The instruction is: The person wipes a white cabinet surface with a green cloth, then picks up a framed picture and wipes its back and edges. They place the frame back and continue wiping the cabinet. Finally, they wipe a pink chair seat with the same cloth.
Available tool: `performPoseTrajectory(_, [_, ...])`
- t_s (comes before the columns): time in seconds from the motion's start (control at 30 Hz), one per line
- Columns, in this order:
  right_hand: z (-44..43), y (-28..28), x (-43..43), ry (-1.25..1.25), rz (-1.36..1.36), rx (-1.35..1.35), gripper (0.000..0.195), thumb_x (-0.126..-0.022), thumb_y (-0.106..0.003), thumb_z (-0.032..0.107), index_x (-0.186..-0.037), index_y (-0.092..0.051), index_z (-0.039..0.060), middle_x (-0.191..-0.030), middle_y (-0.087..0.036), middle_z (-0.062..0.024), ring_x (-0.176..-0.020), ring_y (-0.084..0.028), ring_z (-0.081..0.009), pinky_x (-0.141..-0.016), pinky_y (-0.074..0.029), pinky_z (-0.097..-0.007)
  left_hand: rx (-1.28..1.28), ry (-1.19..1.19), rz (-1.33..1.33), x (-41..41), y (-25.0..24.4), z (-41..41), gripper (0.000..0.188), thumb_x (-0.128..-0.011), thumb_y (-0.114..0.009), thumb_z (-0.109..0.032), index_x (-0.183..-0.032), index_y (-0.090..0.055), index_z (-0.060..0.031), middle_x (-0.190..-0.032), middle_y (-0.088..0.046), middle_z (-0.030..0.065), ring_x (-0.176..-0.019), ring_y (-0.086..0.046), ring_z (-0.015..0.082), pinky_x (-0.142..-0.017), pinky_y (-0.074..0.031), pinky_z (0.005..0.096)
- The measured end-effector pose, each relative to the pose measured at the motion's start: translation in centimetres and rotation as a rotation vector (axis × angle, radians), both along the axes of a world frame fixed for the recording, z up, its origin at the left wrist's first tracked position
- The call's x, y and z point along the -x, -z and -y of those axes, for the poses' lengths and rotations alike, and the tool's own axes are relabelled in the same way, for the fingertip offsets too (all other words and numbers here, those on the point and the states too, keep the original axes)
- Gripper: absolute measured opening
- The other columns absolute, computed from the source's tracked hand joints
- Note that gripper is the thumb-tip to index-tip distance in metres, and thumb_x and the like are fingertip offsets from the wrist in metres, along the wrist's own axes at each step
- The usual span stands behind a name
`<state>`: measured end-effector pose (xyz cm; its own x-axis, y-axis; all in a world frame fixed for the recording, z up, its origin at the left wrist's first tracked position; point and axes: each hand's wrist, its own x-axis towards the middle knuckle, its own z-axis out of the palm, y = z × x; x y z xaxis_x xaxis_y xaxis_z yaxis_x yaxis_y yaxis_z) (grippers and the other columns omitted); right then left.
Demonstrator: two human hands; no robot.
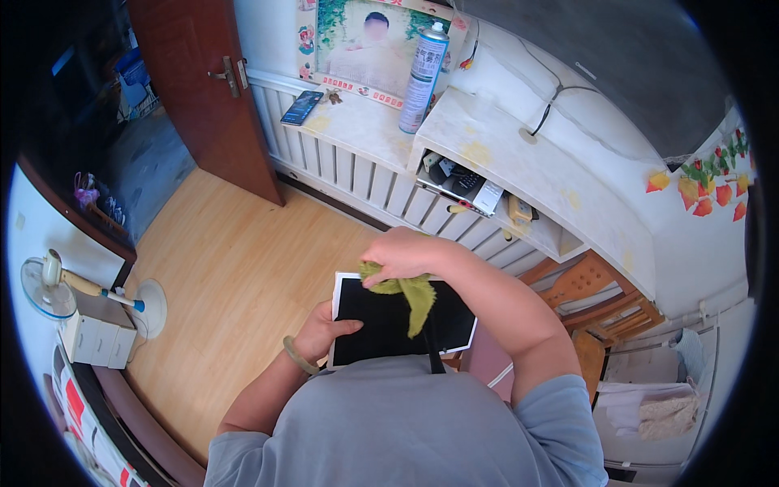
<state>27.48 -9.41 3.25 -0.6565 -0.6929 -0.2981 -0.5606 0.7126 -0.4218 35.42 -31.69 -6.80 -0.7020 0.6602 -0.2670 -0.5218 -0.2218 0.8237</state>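
Before my chest is a flat rectangular panel (pixel 380 319) with a black face and a white edge. My left hand (pixel 325 332) grips its left side, thumb on the black face and fingers behind. A bangle circles that wrist. My right hand (pixel 398 252) bunches a yellow-green cloth (pixel 420 301) at the panel's upper edge, and one end of the cloth hangs over the black face. A narrow dark strip (pixel 435 350) crosses the panel's lower part. My forearm and shirt hide the panel's upper right and part of its lower edge.
A ledge ahead bears a phone (pixel 302 108), keys (pixel 333 96), a spray can (pixel 424 79) and a large framed photograph (pixel 347 49). Remote controls (pixel 467 181) fill a niche. A brown door (pixel 201 91) stands ajar; a fan (pixel 149 307) is left, a wooden chair (pixel 581 283) right.
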Motion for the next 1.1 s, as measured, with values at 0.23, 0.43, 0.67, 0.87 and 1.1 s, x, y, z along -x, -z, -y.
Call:
performPoseTrajectory(0.23, [-3.5,0.0,1.6,0.240,0.022,0.087,0.037,-0.086,-0.071,0.039,-0.099,-0.069,0.0044,-0.085,-0.069,-0.0178,-0.080,-0.067,-0.0277,-0.074,-0.052,-0.0380,-0.029,-0.022,0.008,0.7,-0.6,-0.1,0.040,-0.085,-0.064,0.005,-0.124,-0.061,-0.0005,-0.114,-0.068,0.0083,-0.103,-0.065,0.0173,-0.091,-0.053,0.0330])
performPoseTrajectory(0.43, [-11.3,-3.1,0.4,0.763,-0.046,0.689,0.022,-0.092,-0.067,0.020,-0.105,-0.067,0.0017,-0.093,-0.068,-0.0033,-0.084,-0.061,-0.0118,-0.078,-0.051,-0.0299,-0.058,-0.175,0.037,1.0,0.6,1.5,0.041,-0.082,-0.064,0.006,-0.122,-0.061,0.0004,-0.117,-0.068,0.0110,-0.105,-0.066,0.0227,-0.093,-0.053,0.0371])
performPoseTrajectory(0.67, [-19.5,0.3,-4.0,1.076,-0.048,0.664,0.026,-0.094,-0.066,0.024,-0.108,-0.067,0.0023,-0.091,-0.067,-0.0035,-0.083,-0.061,-0.0113,-0.077,-0.051,-0.0287,-0.145,-0.322,0.034,2.7,0.1,4.0,0.044,-0.079,-0.065,0.005,-0.123,-0.060,0.0006,-0.116,-0.068,0.0124,-0.105,-0.066,0.0237,-0.093,-0.053,0.0364])
performPoseTrajectory(0.87, [-18.6,3.4,-5.9,1.010,0.198,0.689,0.032,-0.095,-0.065,0.026,-0.117,-0.064,0.0029,-0.104,-0.067,-0.0027,-0.095,-0.060,-0.0123,-0.087,-0.048,-0.0288,-0.185,-0.349,0.014,3.4,0.7,4.6,0.055,-0.077,-0.064,0.000,-0.131,-0.052,-0.0007,-0.124,-0.063,0.0162,-0.112,-0.063,0.0313,-0.097,-0.053,0.0441])
performPoseTrajectory(1.1, [-15.9,3.0,-5.3,0.816,0.122,0.728,0.050,-0.094,-0.065,0.019,-0.142,-0.051,0.0119,-0.127,-0.058,-0.0054,-0.115,-0.053,-0.0136,-0.102,-0.040,-0.0293,-0.196,-0.374,0.027,3.0,0.9,4.4,0.060,-0.075,-0.066,-0.001,-0.133,-0.052,-0.0014,-0.124,-0.062,0.0164,-0.113,-0.062,0.0323,-0.098,-0.052,0.0456])
